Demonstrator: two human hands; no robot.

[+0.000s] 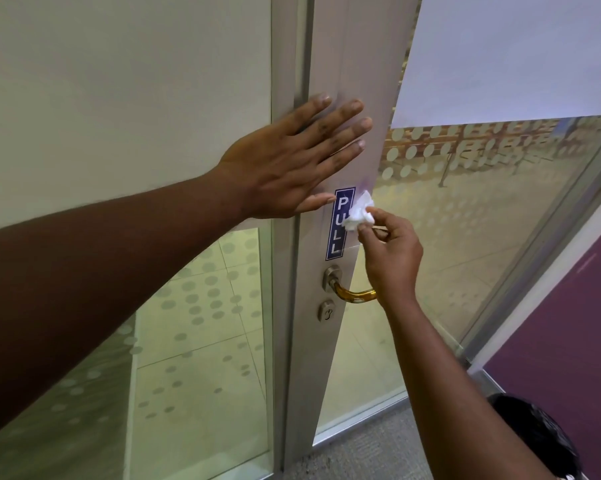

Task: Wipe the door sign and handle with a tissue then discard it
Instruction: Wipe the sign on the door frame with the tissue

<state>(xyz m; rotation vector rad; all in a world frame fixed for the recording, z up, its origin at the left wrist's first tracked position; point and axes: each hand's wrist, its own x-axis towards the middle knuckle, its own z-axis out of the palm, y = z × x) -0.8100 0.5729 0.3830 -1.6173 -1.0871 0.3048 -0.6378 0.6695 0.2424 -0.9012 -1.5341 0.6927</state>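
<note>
On the door's pale metal stile [321,341], about halfway up, we had a blue sign [339,225] with white letters reading PULL from top to bottom. We pressed a crumpled white tissue [360,211] against the sign's right edge, over its upper half. Our right hand [391,258] had the tissue pinched between thumb and fingertips, the other fingers curled in toward the palm, and the wrist crossed in front of the far end of the handle.

Just below the sign sat a round silver rose, and from it a brass-coloured lever handle [352,294] ran out to the right until our right wrist hid its end. Directly under the rose was a small round keyhole plate [326,310].

Our left hand [288,161] lay flat and fully spread, holding nothing. Its fingers rested on the stile above the sign, the palm lay over the seam between the stile and the frame [285,46] to the left, and the thumb tip came just beside the sign's top left corner.

Left of the frame we saw a frosted panel [119,81] above and dotted glass [195,323] below it. Right of the stile, the door's glass [482,202] carried a frosted sheet at the top and rows of pale dots beneath. Grey carpet [371,455] met the door's bottom edge, and a purple wall [569,323] stood at the far right. We saw no containers.
</note>
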